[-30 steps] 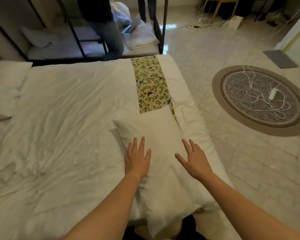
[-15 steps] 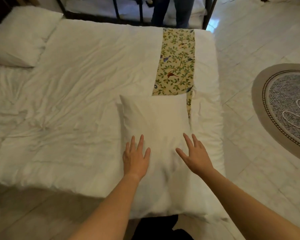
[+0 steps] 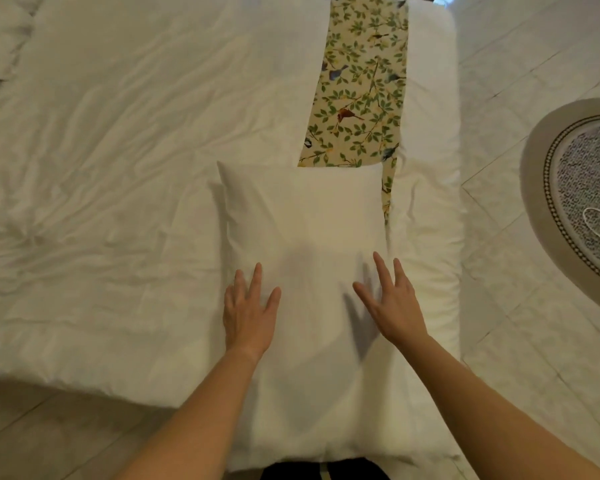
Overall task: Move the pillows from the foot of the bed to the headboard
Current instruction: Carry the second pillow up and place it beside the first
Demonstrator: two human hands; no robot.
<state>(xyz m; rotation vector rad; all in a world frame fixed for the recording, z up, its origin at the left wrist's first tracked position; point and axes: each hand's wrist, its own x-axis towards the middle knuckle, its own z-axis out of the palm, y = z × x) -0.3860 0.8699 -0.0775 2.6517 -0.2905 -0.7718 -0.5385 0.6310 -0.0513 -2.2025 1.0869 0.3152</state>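
Observation:
A white pillow (image 3: 302,216) lies flat at the near edge of the bed, partly over a floral bird-print runner (image 3: 359,84). My left hand (image 3: 248,311) hovers over or rests on the pillow's left side, fingers spread. My right hand (image 3: 392,303) is over its right side, fingers apart, casting a shadow on the cloth. Neither hand grips anything. A second white pillow (image 3: 0,32) shows at the far left edge of the bed.
The rumpled white duvet (image 3: 125,168) covers the bed. Pale tiled floor (image 3: 520,64) runs along the right side, with a round patterned rug (image 3: 582,192) and a white cord on it. Floor also shows at the lower left.
The view has tilted down and drawn closer to the bed; the bunk frame and the standing person have left the frame. Both hands stay spread over the pillow.

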